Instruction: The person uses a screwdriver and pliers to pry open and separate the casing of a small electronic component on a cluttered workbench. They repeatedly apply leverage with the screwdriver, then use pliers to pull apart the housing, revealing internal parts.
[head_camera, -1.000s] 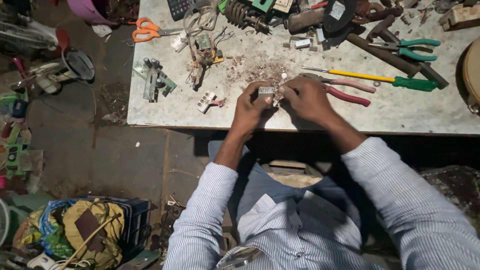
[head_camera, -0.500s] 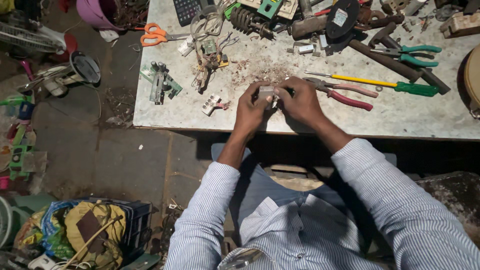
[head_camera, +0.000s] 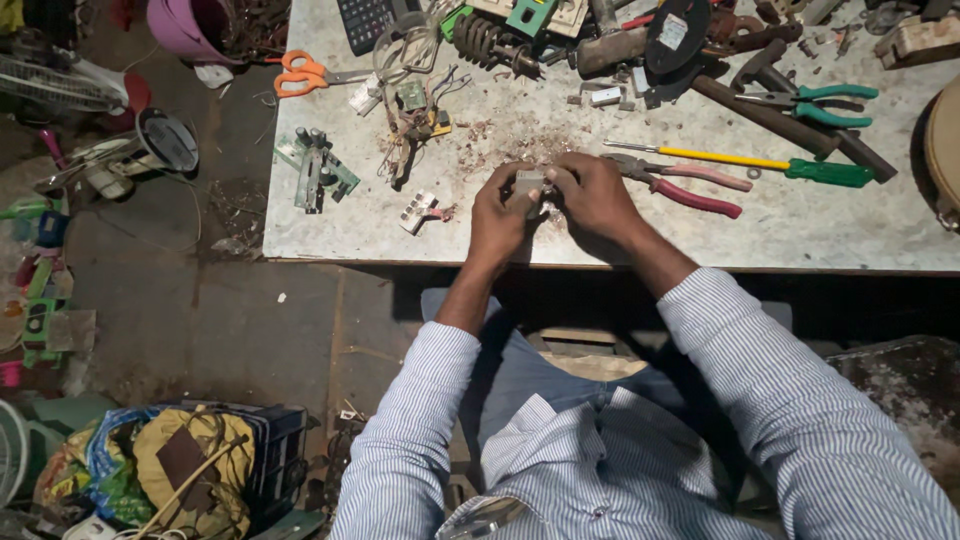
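Orange scissors (head_camera: 305, 72), green-handled pliers (head_camera: 820, 103), yellow-and-green screwdriver (head_camera: 760, 164), blue-striped white sleeves (head_camera: 800, 400).

Both hands meet over the near edge of the pale surface (head_camera: 820, 235), pinching a small grey part (head_camera: 527, 184) between them: the left hand (head_camera: 497, 212) grips it from one side, the right hand (head_camera: 592, 194) from the other. Just right of the right hand lie red-handled pliers (head_camera: 690, 190) and a yellow screwdriver (head_camera: 760, 163); left of the left hand sits a small white connector (head_camera: 418, 211)
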